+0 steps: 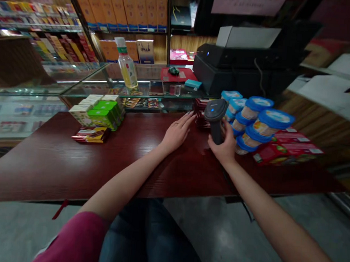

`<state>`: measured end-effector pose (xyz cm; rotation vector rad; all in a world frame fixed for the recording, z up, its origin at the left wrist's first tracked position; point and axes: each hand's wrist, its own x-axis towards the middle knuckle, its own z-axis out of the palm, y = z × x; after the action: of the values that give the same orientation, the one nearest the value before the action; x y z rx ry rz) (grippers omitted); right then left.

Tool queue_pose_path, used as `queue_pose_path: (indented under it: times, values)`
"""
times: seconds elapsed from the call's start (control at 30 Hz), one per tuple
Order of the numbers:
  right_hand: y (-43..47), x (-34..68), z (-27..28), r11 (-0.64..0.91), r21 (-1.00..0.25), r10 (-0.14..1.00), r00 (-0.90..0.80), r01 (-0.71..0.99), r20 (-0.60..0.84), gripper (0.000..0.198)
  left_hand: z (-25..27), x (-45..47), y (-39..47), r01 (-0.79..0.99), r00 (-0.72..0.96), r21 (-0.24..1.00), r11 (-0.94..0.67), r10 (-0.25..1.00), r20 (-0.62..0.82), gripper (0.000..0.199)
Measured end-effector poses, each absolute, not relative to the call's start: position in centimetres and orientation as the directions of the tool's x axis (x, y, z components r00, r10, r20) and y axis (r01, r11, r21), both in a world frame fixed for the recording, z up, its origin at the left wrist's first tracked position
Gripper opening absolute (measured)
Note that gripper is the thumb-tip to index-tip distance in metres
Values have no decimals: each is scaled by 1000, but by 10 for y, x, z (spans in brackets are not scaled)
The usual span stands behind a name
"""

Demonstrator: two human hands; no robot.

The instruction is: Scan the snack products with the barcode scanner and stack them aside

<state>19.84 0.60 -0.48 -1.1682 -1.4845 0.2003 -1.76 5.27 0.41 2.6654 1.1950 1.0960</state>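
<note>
On the surface [132, 164], we find stacked blue-lidded tubs [251, 112], contents hidden. Beside them, our right grip [225, 147] encircles the scanner [215, 109] by its handle, the proper hold; we judge it stiff, light. Our left grip [176, 133], unclenched, extends toward the dark-red packs [200, 120], probably slippery and crushable; edges suit holding.

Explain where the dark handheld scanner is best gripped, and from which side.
Probably the slim handle below the broad head, with the fingers wrapped around from the near right, as the person's right hand holds it. The handle stands roughly upright and is narrower than the head, so it should suit a closed hand better.
</note>
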Motion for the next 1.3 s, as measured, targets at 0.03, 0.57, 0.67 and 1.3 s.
queue_pose_path:
  times: [0.03,0.57,0.67,1.3]
  values:
    - [5,203,-6,480,-709,737,201,516,645,76,4,1,65,638,438,306,-706,660,610,62]
    - [8,201,-1,458,-801,813,182,385,553,77,5,18,91,501,193,607,-617,763,617,28]
    - [-2,199,1,451,-806,839,128,383,530,73,2,-6,86,400,-89,783,-476,830,551,25]
    - [-9,52,23,16,-998,896,-443,-64,43,53,-10,-211,66,-48,-266,997,-55,963,40,17]
